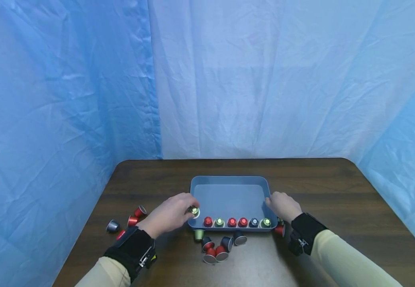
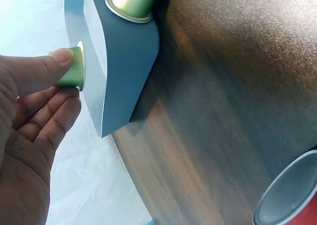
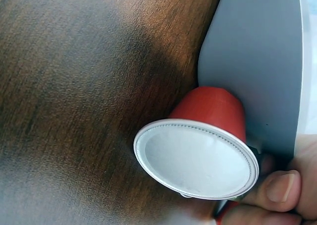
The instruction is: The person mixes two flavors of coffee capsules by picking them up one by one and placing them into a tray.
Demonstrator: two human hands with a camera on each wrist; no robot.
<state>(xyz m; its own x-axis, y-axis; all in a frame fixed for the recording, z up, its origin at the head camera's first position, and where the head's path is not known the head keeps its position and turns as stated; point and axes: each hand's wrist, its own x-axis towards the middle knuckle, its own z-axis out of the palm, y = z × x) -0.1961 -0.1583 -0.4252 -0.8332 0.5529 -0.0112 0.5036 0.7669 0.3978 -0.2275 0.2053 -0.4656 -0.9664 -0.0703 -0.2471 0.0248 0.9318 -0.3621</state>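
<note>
Left wrist view: left hand (image 2: 29, 136) pinches a green capsule (image 2: 72, 69) (right grip (image 1: 282, 205) rests on the tray (image 1: 229, 181)).

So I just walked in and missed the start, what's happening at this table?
A person is working with coffee capsules and a blue tray on a wooden table. The left hand pinches a green capsule at the tray's left near corner. The right hand rests at the tray's right edge. Six capsules sit in a row along the near wall; more lie loose on the table.
</note>
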